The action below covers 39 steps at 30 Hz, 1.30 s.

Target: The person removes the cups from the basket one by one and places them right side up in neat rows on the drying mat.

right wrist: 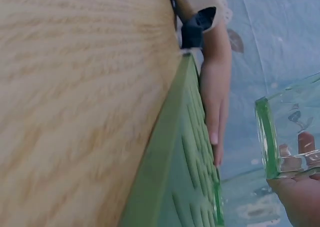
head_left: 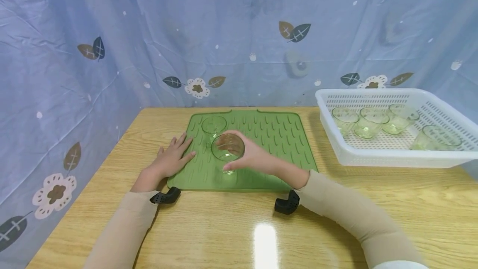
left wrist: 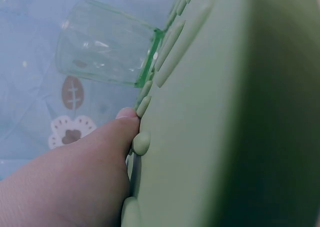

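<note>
My right hand [head_left: 257, 157] grips a clear drinking glass [head_left: 227, 148] around its side, fingers behind it and thumb in front. That glass is upright over the left half of a green ribbed mat [head_left: 276, 152]; the right wrist view shows its thick base raised off the mat. Just behind it, a second clear glass [head_left: 214, 125] stands upright on the mat, also visible as a tilted-looking glass [left wrist: 107, 44] in the left wrist view. My left hand [head_left: 169, 160] lies with fingers spread on the mat's left edge, holding nothing.
A white slotted plastic basket [head_left: 392, 159] on the right holds several clear glasses [head_left: 367, 123]. The mat lies on a wooden table [head_left: 209, 223]. A blue patterned curtain [head_left: 242, 32] hangs behind and to the left.
</note>
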### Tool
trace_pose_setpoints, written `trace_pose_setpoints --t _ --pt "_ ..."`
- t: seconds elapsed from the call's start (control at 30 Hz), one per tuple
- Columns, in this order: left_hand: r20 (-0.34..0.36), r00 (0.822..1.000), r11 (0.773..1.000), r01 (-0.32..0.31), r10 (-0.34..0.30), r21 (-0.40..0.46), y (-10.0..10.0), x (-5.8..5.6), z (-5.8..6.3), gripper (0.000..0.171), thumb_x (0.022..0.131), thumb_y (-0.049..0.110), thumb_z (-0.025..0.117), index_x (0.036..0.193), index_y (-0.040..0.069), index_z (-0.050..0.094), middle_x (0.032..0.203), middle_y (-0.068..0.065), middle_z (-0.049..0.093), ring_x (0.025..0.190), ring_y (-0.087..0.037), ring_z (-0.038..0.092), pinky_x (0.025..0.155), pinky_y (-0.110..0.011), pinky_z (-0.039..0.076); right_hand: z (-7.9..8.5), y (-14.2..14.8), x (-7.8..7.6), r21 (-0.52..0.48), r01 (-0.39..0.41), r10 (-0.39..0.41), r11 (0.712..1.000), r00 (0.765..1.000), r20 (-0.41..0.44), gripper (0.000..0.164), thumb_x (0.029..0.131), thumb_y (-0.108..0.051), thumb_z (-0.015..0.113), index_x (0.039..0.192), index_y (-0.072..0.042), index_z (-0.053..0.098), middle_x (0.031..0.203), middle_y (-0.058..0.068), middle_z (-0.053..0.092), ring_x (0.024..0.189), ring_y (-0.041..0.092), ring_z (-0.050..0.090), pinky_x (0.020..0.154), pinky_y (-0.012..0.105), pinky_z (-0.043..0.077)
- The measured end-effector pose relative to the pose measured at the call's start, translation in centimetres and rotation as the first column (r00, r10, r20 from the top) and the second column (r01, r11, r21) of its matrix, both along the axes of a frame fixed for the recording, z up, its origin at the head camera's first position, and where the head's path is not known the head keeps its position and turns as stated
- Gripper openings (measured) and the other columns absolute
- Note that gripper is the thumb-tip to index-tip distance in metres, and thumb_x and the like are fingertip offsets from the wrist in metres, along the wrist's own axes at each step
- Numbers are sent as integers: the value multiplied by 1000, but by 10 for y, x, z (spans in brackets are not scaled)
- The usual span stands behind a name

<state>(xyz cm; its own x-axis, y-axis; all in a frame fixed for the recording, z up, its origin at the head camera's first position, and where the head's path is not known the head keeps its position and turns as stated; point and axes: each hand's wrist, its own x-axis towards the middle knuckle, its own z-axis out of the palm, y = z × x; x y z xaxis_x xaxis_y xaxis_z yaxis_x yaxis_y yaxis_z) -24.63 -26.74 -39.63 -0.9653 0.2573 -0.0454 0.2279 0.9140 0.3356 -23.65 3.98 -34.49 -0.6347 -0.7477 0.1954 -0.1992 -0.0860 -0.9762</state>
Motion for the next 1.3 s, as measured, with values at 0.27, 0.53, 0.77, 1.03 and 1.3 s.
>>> trace_pose_setpoints --t 0.27,0.53,0.77,1.03,1.3 --pt "5 1000 1000 0 0 -2 1 1 2 71 111 50 38 165 9 19 170 -20 3 152 -51 0 109 -81 -1 -7 -24 6 40 26 -29 999 998 62 82 86 7 76 154 0 31 151 26 45 139 36 47 120 44 29" --pt "10 1000 1000 5 -5 -8 2 0 0 71 110 51 37 165 9 19 170 -20 3 152 -51 0 108 -82 0 -22 -39 7 61 20 -29 998 986 164 85 87 8 76 156 -5 29 157 21 39 144 37 39 112 42 42" --pt "1 1000 1000 10 -10 -21 -1 -1 -1 68 111 46 37 166 9 18 170 -20 2 152 -50 -1 108 -82 1 -23 -50 7 86 21 -40 996 975 220 84 88 5 76 157 -9 30 157 15 43 144 32 40 113 43 41" --pt "-12 1000 999 11 -11 -44 -2 -2 0 64 112 38 38 165 8 19 170 -20 4 152 -51 1 108 -83 3 -18 -59 6 200 60 -95 978 981 170 90 85 2 82 158 -13 33 152 10 50 141 28 44 113 46 40" --pt "-5 1000 999 3 -3 -44 0 -1 1 66 112 43 38 165 9 19 170 -19 3 152 -50 1 108 -82 3 -18 -56 4 258 72 -111 963 984 140 89 85 -3 83 158 -17 34 153 7 49 144 30 41 112 47 42"
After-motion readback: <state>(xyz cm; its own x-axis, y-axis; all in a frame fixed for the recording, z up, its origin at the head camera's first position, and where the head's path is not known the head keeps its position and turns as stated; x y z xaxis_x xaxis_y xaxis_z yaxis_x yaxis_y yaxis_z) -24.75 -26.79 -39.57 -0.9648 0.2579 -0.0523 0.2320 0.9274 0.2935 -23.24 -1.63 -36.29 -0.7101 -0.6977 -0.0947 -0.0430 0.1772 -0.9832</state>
